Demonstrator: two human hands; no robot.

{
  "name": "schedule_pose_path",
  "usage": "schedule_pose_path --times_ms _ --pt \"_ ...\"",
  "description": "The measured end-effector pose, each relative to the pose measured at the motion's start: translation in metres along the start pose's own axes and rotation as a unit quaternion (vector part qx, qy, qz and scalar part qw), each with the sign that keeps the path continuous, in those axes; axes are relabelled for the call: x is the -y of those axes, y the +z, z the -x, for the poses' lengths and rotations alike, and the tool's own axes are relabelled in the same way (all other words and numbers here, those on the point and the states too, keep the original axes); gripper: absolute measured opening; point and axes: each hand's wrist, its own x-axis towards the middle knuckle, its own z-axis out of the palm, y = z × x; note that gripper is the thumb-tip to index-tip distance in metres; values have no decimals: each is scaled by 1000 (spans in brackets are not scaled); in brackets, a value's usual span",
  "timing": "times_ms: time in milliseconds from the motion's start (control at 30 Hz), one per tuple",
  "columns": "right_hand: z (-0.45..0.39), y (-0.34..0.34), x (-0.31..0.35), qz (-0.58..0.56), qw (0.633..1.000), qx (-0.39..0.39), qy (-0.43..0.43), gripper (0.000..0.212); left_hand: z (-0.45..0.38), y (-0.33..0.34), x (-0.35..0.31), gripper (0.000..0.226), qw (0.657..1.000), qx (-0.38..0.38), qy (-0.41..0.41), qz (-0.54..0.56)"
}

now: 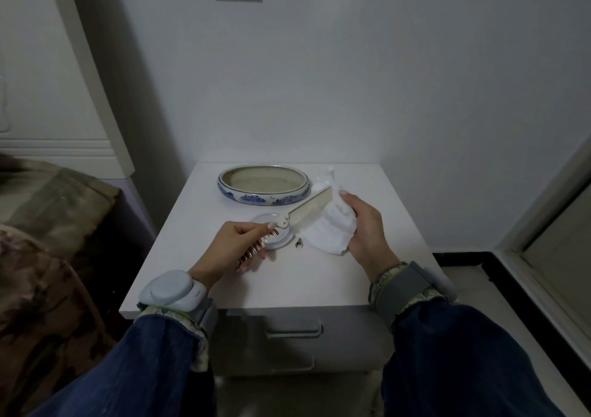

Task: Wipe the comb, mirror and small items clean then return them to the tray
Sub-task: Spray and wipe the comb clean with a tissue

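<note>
My left hand (238, 244) grips a copper-coloured toothed hair clip (252, 253) just above the nightstand top, over the near edge of a round white mirror (273, 236). A cream folding comb (308, 207) lies slanted from the mirror toward the back right. My right hand (364, 224) holds a bunched white cloth (329, 228) that touches the comb's right side. The blue-and-white oval ceramic tray (263, 189) stands at the back with nothing visible in it. A tiny dark item (299, 243) lies right of the mirror.
The white nightstand (287, 276) has a drawer with a handle (292, 330) below its front edge. A bed with a camouflage cover (48, 240) is close on the left. A wall stands behind, and a door frame (543, 240) on the right.
</note>
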Motion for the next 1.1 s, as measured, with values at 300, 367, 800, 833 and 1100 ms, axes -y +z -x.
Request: schedule_pose_path --times_ms 300,367,800,833,1100 --pt "6 1 3 63 997 -25 -48 8 -1 0 0 20 1000 -9 -5 5" --pt "6 1 4 69 996 -28 -48 8 -1 0 0 20 1000 -18 0 7" --pt "7 1 2 50 998 -33 -26 8 -3 1 2 20 998 -52 17 26" --pt "7 1 3 46 998 -33 -25 9 -4 1 2 20 998 -52 18 28" --pt "7 -3 2 50 997 -51 -23 5 -5 -3 2 32 994 -88 27 59"
